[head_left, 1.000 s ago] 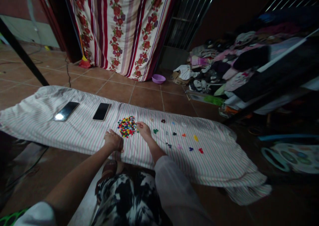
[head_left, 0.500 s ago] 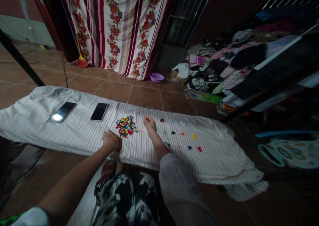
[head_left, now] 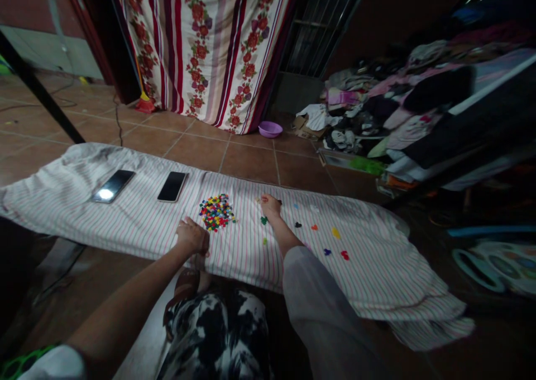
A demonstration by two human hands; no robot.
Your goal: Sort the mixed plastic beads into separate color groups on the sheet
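A pile of small multicoloured pieces, bead-like (head_left: 216,212), lies on the striped cloth (head_left: 234,251). My left hand (head_left: 192,236) rests on the cloth just left of and nearer than the pile, its fingers loosely stretched and holding nothing that shows. Right of the pile, my right hand (head_left: 271,205) is low over the cloth with thumb and fingers pinched together; anything between them is too small to make out. Close to it lie green pieces (head_left: 264,220). Farther right are little single-colour groups: black (head_left: 298,224), orange (head_left: 314,227), yellow (head_left: 335,233), dark blue (head_left: 327,252) and red (head_left: 344,255).
Two phones, one with a bright reflection (head_left: 113,186) and one dark (head_left: 172,186), lie on the cloth's left part. Beyond it are a purple basin (head_left: 270,129), a hanging floral curtain (head_left: 218,50) and heaped clothes (head_left: 360,106).
My right hand has moved right, away from the pile, to beside the sorted groups, fingers still pinched. My left hand stays by the pile. The whole view has shifted slightly.
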